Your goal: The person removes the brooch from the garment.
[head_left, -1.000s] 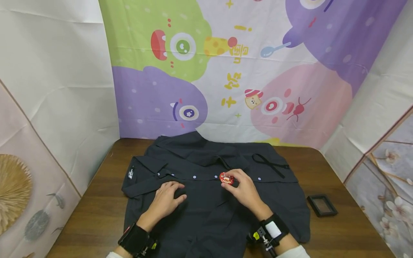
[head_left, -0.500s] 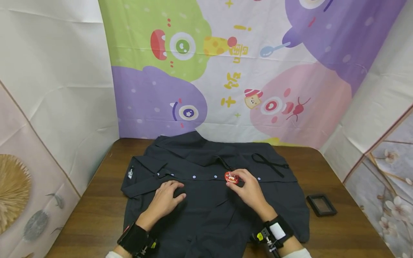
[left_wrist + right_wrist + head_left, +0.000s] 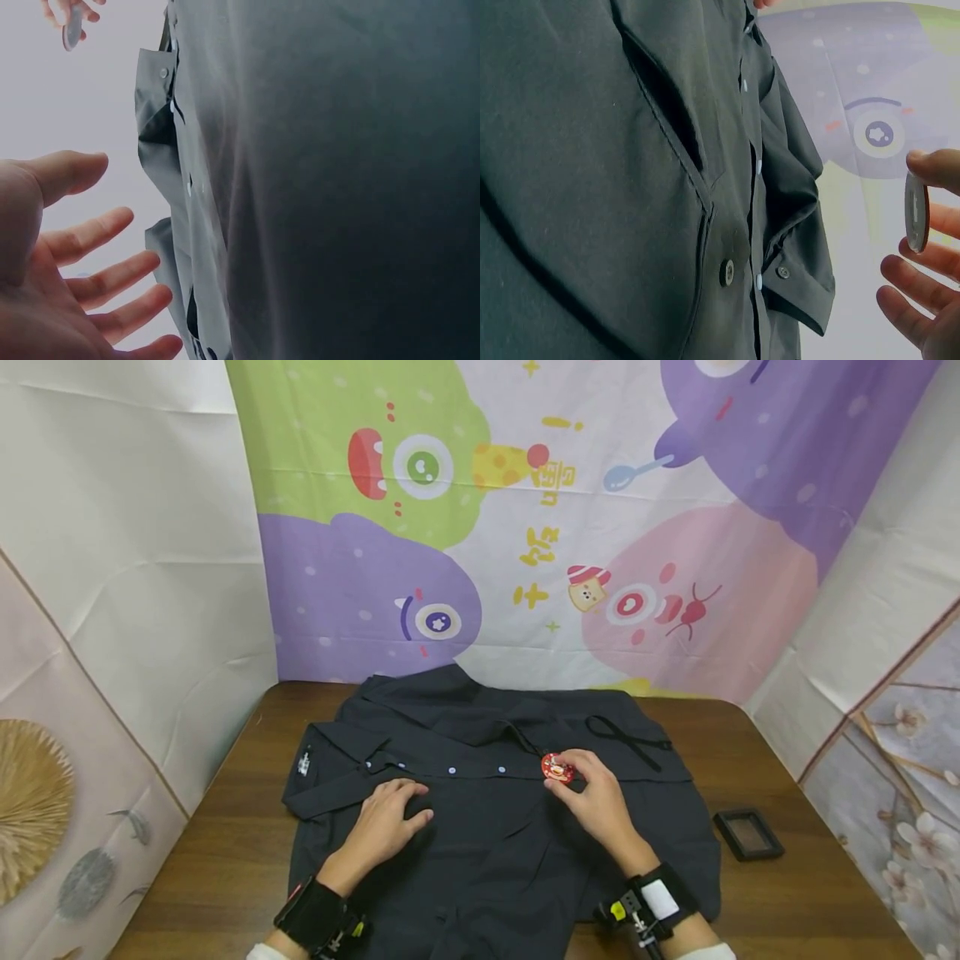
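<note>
A dark button-up shirt (image 3: pixel 480 835) lies spread on the wooden table, its row of pale buttons running across. Thumb and fingers of my right hand (image 3: pixel 600 810) pinch a round red badge (image 3: pixel 553 768) by its edge, above the button row and to the right of the middle. In the right wrist view the badge (image 3: pixel 915 214) is seen nearly edge-on, with its grey back showing. My left hand (image 3: pixel 386 827) hovers over the shirt's left part near the folded sleeve, fingers relaxed and holding nothing. The left wrist view shows that hand (image 3: pixel 82 270) with fingers spread, apart from the cloth.
A thin black strap (image 3: pixel 630 743) lies looped on the shirt at the upper right. To the right, a small black square frame (image 3: pixel 748 835) rests on the wooden table (image 3: pixel 810 893). A printed cartoon cloth (image 3: pixel 517 635) hangs behind the far edge.
My right hand has moved to the right with the badge, along the button row. The left hand and the shirt stay where they were.
</note>
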Available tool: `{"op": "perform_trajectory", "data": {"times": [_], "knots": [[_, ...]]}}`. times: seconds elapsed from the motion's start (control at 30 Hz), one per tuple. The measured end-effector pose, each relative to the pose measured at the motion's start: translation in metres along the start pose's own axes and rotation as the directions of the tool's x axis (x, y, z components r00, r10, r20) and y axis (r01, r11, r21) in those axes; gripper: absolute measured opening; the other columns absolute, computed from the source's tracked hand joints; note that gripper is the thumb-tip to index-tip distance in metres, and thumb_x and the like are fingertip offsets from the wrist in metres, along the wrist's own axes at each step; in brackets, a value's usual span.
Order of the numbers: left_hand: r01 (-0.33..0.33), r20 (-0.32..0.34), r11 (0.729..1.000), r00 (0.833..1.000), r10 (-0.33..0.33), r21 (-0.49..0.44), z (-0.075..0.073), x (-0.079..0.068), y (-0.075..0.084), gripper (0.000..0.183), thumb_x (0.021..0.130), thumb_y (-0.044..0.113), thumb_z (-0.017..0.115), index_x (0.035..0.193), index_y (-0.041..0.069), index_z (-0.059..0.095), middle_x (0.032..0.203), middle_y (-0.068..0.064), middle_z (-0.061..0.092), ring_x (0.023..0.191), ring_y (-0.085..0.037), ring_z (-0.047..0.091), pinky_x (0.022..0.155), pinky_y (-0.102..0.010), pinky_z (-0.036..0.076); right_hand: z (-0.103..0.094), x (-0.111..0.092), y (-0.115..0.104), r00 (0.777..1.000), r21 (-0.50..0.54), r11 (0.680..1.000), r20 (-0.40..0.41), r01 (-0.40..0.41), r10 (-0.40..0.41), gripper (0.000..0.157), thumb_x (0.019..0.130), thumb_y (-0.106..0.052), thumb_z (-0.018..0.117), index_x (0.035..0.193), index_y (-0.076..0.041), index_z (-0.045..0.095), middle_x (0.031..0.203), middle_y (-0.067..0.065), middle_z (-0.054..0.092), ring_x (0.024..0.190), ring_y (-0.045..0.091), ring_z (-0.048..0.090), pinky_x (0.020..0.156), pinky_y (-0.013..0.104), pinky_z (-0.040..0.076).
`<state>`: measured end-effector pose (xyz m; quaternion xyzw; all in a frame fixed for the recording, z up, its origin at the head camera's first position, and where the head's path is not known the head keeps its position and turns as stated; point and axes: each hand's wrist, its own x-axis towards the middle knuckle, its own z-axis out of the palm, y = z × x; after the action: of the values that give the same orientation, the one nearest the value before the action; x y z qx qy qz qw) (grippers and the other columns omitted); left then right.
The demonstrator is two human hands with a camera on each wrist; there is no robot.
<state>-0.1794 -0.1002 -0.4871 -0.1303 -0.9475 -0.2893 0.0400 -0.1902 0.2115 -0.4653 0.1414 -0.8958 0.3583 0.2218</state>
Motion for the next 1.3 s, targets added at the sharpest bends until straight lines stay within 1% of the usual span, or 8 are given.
{"op": "perform_trajectory", "data": {"times": [0.1, 0.3, 0.43, 0.6, 0.9, 1.2, 1.3], "knots": [[-0.003, -0.006, 1.0, 1.0, 0.003, 0.0, -0.001, 0.0, 0.0, 0.035, 0.083, 0.027, 0.067, 0.112, 0.009, 0.063, 0.121, -0.016, 0.058, 0.118, -0.036, 0.046, 0.096, -0.058, 0.037, -0.002, 0.0, 0.002, 1.0, -0.006, 1.0, -0.02, -0.006, 0.006, 0.035, 0.07, -0.021, 0.08, 0.101, -0.009, 0.067, 0.108, 0.011, 0.064, 0.089, 0.021, 0.059, 0.072, 0.044, 0.053], [-0.001, -0.008, 1.0, 1.0, 0.001, 0.013, -0.002, 0.0, 0.001, 0.035, 0.083, 0.028, 0.067, 0.112, 0.009, 0.063, 0.121, -0.016, 0.058, 0.117, -0.036, 0.047, 0.097, -0.058, 0.037, -0.006, -0.002, 0.005, 0.999, -0.023, 1.0, -0.03, -0.021, 0.02, 0.036, 0.07, -0.02, 0.08, 0.102, -0.008, 0.067, 0.108, 0.011, 0.064, 0.09, 0.021, 0.059, 0.072, 0.044, 0.053], [0.004, -0.002, 1.0, 1.0, -0.004, 0.001, -0.001, 0.0, 0.0, 0.037, 0.083, 0.027, 0.067, 0.114, 0.009, 0.062, 0.123, -0.017, 0.056, 0.116, -0.036, 0.048, 0.095, -0.057, 0.039, -0.009, -0.003, 0.008, 0.999, -0.037, 0.999, -0.044, -0.017, 0.015, 0.036, 0.07, -0.02, 0.08, 0.101, -0.007, 0.067, 0.107, 0.012, 0.065, 0.09, 0.022, 0.059, 0.071, 0.044, 0.052], [0.012, 0.007, 1.0, 1.0, -0.012, -0.006, -0.001, 0.0, 0.0, 0.038, 0.083, 0.027, 0.067, 0.116, 0.009, 0.061, 0.125, -0.018, 0.055, 0.116, -0.037, 0.047, 0.094, -0.057, 0.039, -0.013, -0.005, 0.013, 0.998, -0.058, 0.998, -0.057, -0.028, 0.024, 0.033, 0.07, -0.02, 0.08, 0.098, -0.008, 0.068, 0.104, 0.011, 0.065, 0.088, 0.021, 0.058, 0.07, 0.043, 0.051], [0.026, 0.012, 0.999, 1.0, -0.025, -0.026, 0.0, -0.001, 0.001, 0.039, 0.083, 0.026, 0.067, 0.117, 0.009, 0.06, 0.128, -0.02, 0.051, 0.118, -0.038, 0.045, 0.095, -0.058, 0.038, -0.02, -0.01, 0.022, 0.997, -0.101, 0.994, -0.062, -0.05, 0.044, 0.033, 0.07, -0.022, 0.08, 0.097, -0.008, 0.067, 0.101, 0.011, 0.065, 0.088, 0.021, 0.056, 0.07, 0.043, 0.051], [0.022, 0.002, 1.0, 1.0, -0.022, 0.001, 0.004, -0.001, -0.002, 0.039, 0.083, 0.027, 0.067, 0.117, 0.01, 0.06, 0.129, -0.02, 0.05, 0.117, -0.039, 0.045, 0.094, -0.058, 0.038, -0.026, -0.017, 0.031, 0.993, -0.107, 0.989, -0.066, -0.103, 0.096, 0.034, 0.07, -0.021, 0.08, 0.099, -0.007, 0.067, 0.102, 0.013, 0.065, 0.091, 0.024, 0.056, 0.072, 0.046, 0.05], [0.025, 0.007, 1.0, 1.0, -0.025, 0.005, 0.004, -0.001, -0.002, 0.039, 0.083, 0.027, 0.067, 0.117, 0.01, 0.06, 0.128, -0.02, 0.05, 0.118, -0.039, 0.045, 0.095, -0.059, 0.037, -0.029, -0.017, 0.034, 0.993, -0.112, 0.988, -0.069, -0.102, 0.094, 0.035, 0.07, -0.021, 0.08, 0.099, -0.006, 0.067, 0.103, 0.014, 0.065, 0.09, 0.025, 0.057, 0.072, 0.046, 0.05]]}}
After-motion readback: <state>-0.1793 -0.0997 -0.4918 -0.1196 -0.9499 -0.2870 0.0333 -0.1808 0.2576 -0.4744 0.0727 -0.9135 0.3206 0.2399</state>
